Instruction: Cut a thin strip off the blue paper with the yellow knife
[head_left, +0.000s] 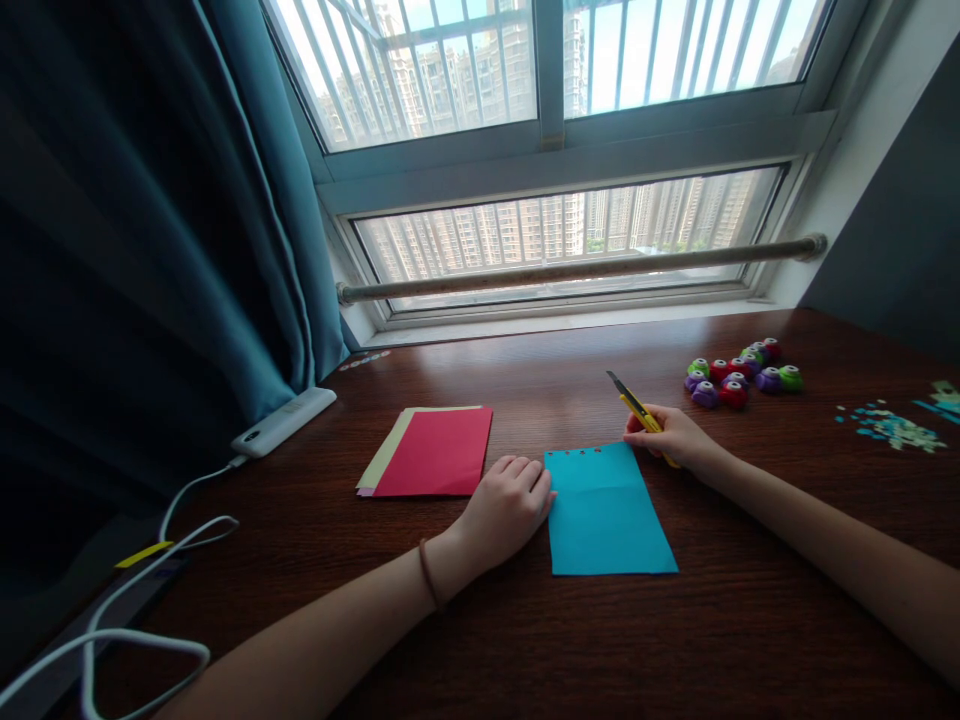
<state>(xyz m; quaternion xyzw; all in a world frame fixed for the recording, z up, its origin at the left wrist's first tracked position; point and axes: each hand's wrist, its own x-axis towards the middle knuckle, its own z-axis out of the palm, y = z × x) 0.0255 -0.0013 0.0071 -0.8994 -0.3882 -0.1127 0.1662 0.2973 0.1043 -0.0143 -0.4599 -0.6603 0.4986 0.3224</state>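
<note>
The blue rectangular paper sheet [606, 515] lies flat on the dark wooden desk [675, 640], square in front of the person, a faint fold line across its middle and a short row of small punched holes along its far edge. The left hand [506, 505] rests curled at the sheet's left edge, fingers pressed together and bent under, knuckles touching the paper's side, a thin band around the wrist. Over at the sheet's far right corner, the right hand [675, 437] is wrapped around a yellow utility knife [637, 410], fingers closed on the handle, the blade end pointing up and away from the sheet toward the window. The blade tip hangs clear of the paper, just beyond that far edge.

Left of the blue sheet, just past the left hand, sits a small stack of coloured paper [433, 451], a red sheet on top with pale yellow-green edges showing beneath. Beyond and right of the blue sheet there is a cluster of small round craft punches [739, 375] in purple, red and green, well apart from it. Farther right still, a scatter of pale blue-green paper bits [896, 428] dots the desk. Far left of the sheet, a white power bank [283, 421] lies by the teal curtain [150, 230], its white cable [150, 600] looping toward the near edge.
</note>
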